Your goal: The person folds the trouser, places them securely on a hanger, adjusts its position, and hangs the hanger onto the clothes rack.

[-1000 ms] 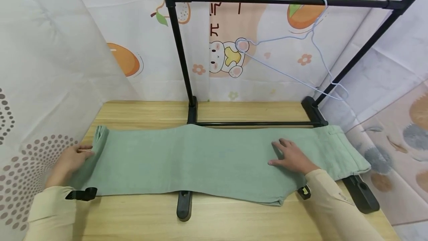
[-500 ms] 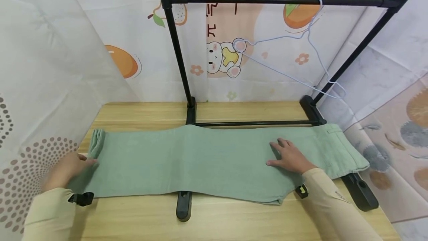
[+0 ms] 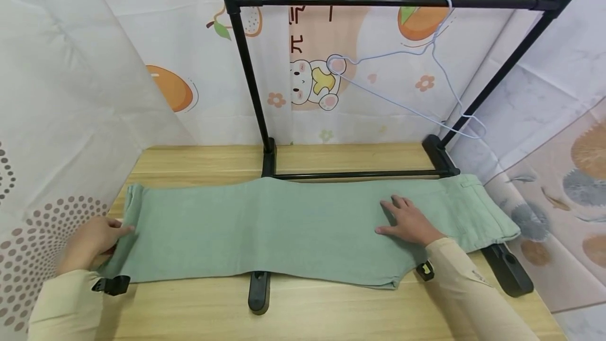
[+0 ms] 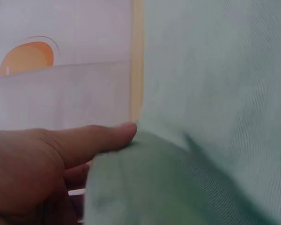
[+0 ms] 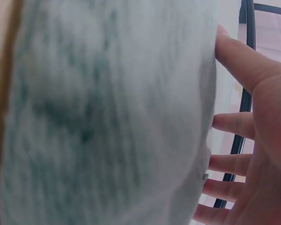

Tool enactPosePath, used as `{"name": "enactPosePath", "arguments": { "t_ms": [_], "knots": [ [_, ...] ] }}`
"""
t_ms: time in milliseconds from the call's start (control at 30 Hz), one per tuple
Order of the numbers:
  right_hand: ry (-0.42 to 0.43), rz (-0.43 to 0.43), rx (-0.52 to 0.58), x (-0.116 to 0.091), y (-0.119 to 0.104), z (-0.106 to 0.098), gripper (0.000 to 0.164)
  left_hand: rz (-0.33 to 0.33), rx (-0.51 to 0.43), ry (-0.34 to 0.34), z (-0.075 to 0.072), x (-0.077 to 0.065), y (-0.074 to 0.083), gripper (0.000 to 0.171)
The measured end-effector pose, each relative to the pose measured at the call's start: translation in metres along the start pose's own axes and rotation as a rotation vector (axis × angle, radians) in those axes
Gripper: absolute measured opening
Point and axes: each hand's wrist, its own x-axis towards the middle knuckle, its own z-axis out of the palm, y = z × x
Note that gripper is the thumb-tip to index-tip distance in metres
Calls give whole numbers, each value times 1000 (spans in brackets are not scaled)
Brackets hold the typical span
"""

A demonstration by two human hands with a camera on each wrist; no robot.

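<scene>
Light green trousers [image 3: 213, 230] lie folded lengthwise across the table, legs to the left and gathered waist to the right. At the leg end, my left hand [image 3: 97, 238] pinches the turned-up hem, thumb on top and the other fingers partly hidden. In the left wrist view, the thumb [image 4: 103, 138] presses on the raised green cloth [image 4: 131, 183]. My right hand [image 3: 409, 222] rests on the trousers near the waist with its fingers spread. The right wrist view shows these fingers [image 5: 234, 125] straight, with their tips against the fabric [image 5: 107, 117].
Behind the trousers stands a black garment rack [image 3: 341, 0], whose feet [image 3: 259, 293] reach under the cloth. A pale blue wire hanger [image 3: 393, 101] hangs from its top bar. Printed curtains [image 3: 227, 114] enclose the wooden table [image 3: 189, 309] at the back and sides.
My left hand has shifted slightly at the hem, and the folded-up cloth there has changed shape. My right hand keeps its place on the trousers. The head view has shifted a little.
</scene>
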Motion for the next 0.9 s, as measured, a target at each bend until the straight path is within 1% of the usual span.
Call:
{"name": "enactPosePath", "arguments": {
  "t_ms": [100,133,167,267,333,367,500,633,700,767,900],
  "knots": [
    [1,-1,-1,0,0,1,84,53,-54,-19,0,-2,4,73],
    [2,-1,0,0,1,1,84,64,-97,-25,1,-3,5,69],
    [3,-1,2,1,1,1,84,72,-150,-34,1,-4,8,62],
    [7,-3,4,0,1,1,84,74,-356,-57,4,-5,14,42],
    [8,-3,9,0,1,2,84,80,-461,-64,6,-6,18,39],
    [9,-3,9,0,1,2,84,89,-491,-62,8,-6,20,40],
    [12,-6,13,0,1,3,84,131,-550,-41,13,-7,29,59],
    [7,-6,13,1,0,3,84,141,-615,-22,19,-7,38,70],
    [1,-3,16,2,0,3,85,143,-629,-21,21,-7,44,72],
    [-4,3,21,2,1,4,86,149,-652,-13,22,-6,50,69],
    [-3,10,27,2,2,4,86,172,-697,-1,24,-6,64,69]
  ]
}}
